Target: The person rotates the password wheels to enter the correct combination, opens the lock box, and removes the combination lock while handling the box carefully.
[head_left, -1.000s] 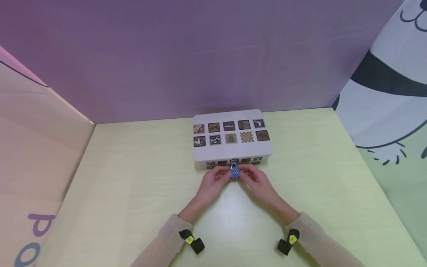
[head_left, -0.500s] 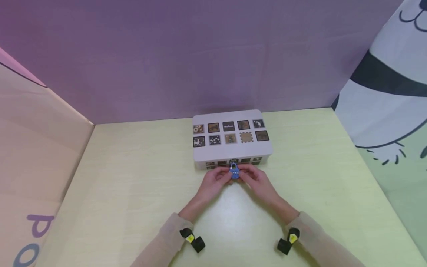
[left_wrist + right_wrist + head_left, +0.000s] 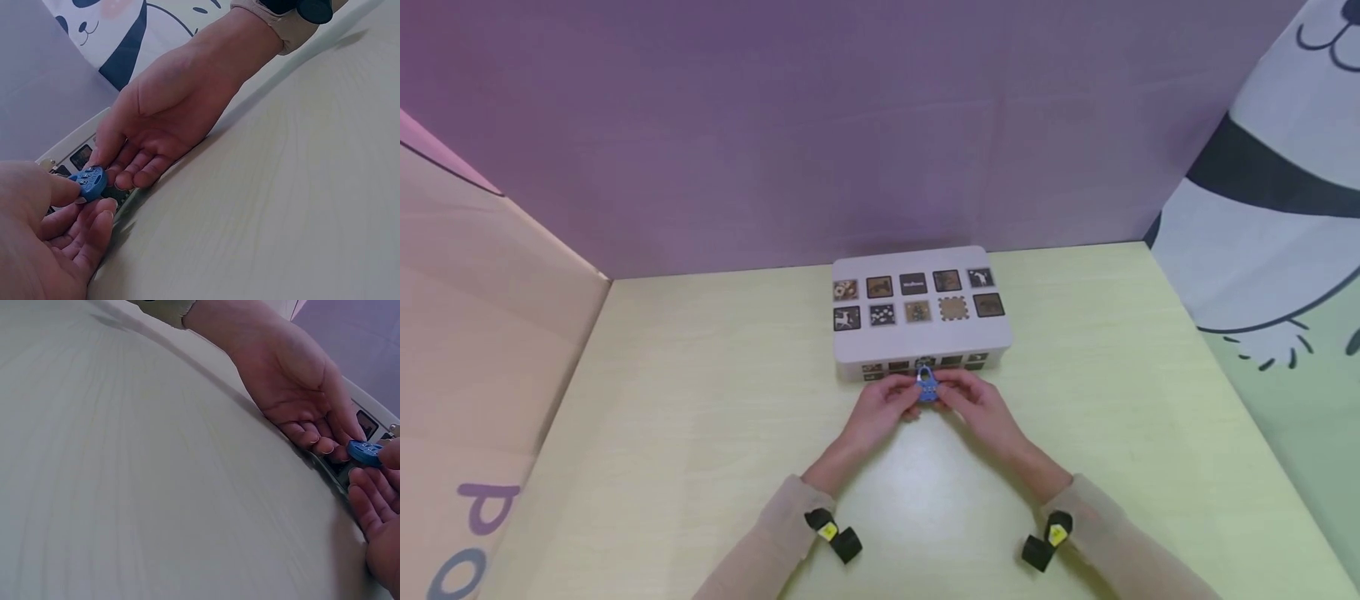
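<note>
A small blue combination padlock point(image 3: 928, 390) sits between my two hands, right at the front side of a white box point(image 3: 917, 336) printed with rows of small pictures. My left hand point(image 3: 877, 417) pinches the lock's left edge between thumb and fingers. From the other side, my right hand point(image 3: 981, 414) pinches its right edge. In the left wrist view the padlock point(image 3: 92, 182) shows its number dials facing up. Its shackle points toward the box; whether it passes through the box's latch is too small to tell.
The box stands on a pale wooden table point(image 3: 715, 400), near its back edge. Behind rises a purple wall covering point(image 3: 790, 142). A printed panel with a panda point(image 3: 1277, 242) lines the right side, and a pale lettered panel point(image 3: 475, 358) the left.
Both hands stay at the same place on the padlock. The padlock's face has tilted slightly, and the left hand's lower fingers have shifted a little.
</note>
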Tool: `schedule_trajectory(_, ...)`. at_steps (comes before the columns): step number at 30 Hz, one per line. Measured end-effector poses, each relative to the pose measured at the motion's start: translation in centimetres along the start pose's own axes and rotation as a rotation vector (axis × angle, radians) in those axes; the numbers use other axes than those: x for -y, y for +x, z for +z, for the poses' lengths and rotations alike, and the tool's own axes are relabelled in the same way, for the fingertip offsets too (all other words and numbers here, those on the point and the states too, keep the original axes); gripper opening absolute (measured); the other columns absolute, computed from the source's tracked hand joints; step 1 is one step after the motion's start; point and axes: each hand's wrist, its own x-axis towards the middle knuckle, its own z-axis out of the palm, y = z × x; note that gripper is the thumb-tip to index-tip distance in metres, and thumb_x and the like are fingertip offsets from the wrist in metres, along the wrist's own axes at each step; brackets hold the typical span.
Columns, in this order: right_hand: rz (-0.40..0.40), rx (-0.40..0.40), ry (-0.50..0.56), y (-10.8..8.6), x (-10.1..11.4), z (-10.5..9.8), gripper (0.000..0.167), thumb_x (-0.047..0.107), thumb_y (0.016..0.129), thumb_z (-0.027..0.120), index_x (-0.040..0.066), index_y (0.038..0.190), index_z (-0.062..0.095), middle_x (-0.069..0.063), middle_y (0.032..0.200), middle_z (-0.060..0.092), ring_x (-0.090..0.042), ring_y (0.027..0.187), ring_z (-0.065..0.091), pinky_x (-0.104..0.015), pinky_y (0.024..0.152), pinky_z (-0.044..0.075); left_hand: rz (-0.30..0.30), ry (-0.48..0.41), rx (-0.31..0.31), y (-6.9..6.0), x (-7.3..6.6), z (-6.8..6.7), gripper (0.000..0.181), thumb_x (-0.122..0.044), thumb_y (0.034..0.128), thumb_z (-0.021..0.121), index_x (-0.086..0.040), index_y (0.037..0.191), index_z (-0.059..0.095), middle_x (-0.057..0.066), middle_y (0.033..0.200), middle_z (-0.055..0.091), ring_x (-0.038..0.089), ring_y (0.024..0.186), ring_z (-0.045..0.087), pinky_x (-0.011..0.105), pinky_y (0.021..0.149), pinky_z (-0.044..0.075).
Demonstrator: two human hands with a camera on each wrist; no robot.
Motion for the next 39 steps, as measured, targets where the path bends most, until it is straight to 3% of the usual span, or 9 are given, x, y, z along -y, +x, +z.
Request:
schedule_trajectory(17, 0.026, -0.012, 0.016, 0.15, -0.15, 0.12, 0.033, 0.005, 0.103, 0.057, -0.01, 0.133, 0.056, -0.028, 0.127, 0.064, -0.007, 0.101, 0.069, -0.023, 0.096, 0.058, 0.003, 0.009, 0.002, 0.23, -0.05, 0.05, 0.032, -0.014, 0.1042, 0.06, 0.007, 0.128, 0.062, 0.018, 0.106, 0.071, 0.014, 0.082, 0.065, 0.029, 0.082, 0.062)
schedule_trajectory(39, 0.034, -0.021, 0.009, 0.05, 0.0, 0.15, 0.032, 0.004, 0.104, 0.056, -0.011, 0.132, 0.056, -0.029, 0.127, 0.064, -0.007, 0.099, 0.069, -0.022, 0.095, 0.058, -0.004, -0.011, -0.016, 0.35, -0.02, 0.45, 0.029, -0.015, 0.1018, 0.065, 0.007, 0.12, 0.065, 0.014, 0.103, 0.07, 0.012, 0.08, 0.065, 0.024, 0.078, 0.062)
